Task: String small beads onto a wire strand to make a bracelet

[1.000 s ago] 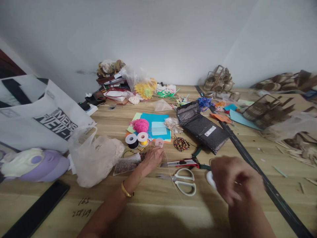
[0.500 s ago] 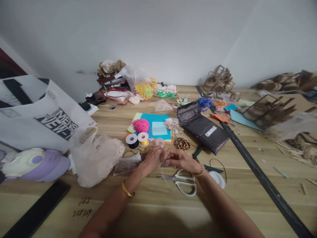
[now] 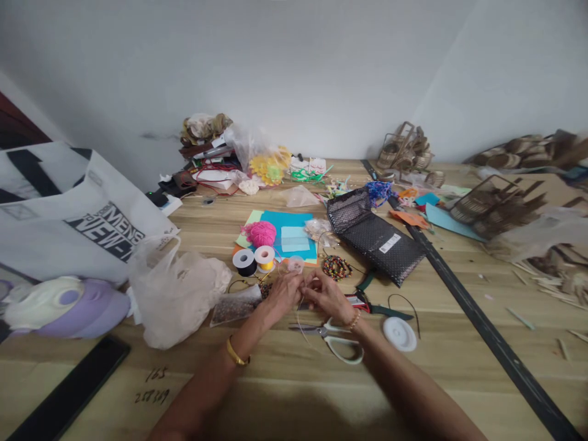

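My left hand and my right hand meet at the middle of the table, fingertips pinched close together. A thin pale cord runs down from between them in a loose curve toward the table. Whatever else the fingertips hold is too small to make out. Under my right wrist lie scissors with white handles, blades pointing left. A small clear spool sits just beyond my fingers. A coil of colourful beads rests beyond my right hand, and a bag of dark beads lies left of my left hand.
Black and yellow thread spools and pink yarn stand beyond my hands. Red-and-black pliers and a white round lid lie right. A black bubble mailer is behind them. A plastic bag and phone are left.
My right hand and forearm have shifted slightly left and down, uncovering more of the pliers and the white lid. My left hand stays nearly in place.
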Demonstrator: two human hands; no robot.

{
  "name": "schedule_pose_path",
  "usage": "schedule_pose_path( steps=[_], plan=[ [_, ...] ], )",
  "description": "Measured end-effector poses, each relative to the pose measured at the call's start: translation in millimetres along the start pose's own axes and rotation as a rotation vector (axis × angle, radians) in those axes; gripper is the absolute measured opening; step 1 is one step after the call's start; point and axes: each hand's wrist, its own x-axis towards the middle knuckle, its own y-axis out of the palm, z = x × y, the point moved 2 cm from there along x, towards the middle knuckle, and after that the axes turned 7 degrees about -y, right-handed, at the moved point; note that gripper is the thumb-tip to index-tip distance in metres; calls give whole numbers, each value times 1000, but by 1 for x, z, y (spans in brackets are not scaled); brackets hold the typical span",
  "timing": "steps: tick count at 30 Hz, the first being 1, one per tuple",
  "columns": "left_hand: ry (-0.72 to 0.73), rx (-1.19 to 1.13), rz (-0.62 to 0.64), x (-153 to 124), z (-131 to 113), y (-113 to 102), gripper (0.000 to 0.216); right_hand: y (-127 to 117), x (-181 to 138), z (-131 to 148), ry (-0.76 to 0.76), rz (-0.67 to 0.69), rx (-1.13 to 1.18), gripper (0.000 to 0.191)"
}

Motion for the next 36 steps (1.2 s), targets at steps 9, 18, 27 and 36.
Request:
schedule_pose_path(
  steps=[9,18,27,36],
  plan=[
    [-10,-9,-14,0,1,1,25,-24,-8,48,55,165,142,28],
    [-35,0,-29,-1,2,2,26,-56,-41,97,-98,245,305,15],
    [-51,-3,-5,-1,0,0,26,-75,-60,116,-167,193,168,12],
    [-30,12,50,-8,2,-3,23,-61,-57,127,-117,544,-147,30]
  ],
)
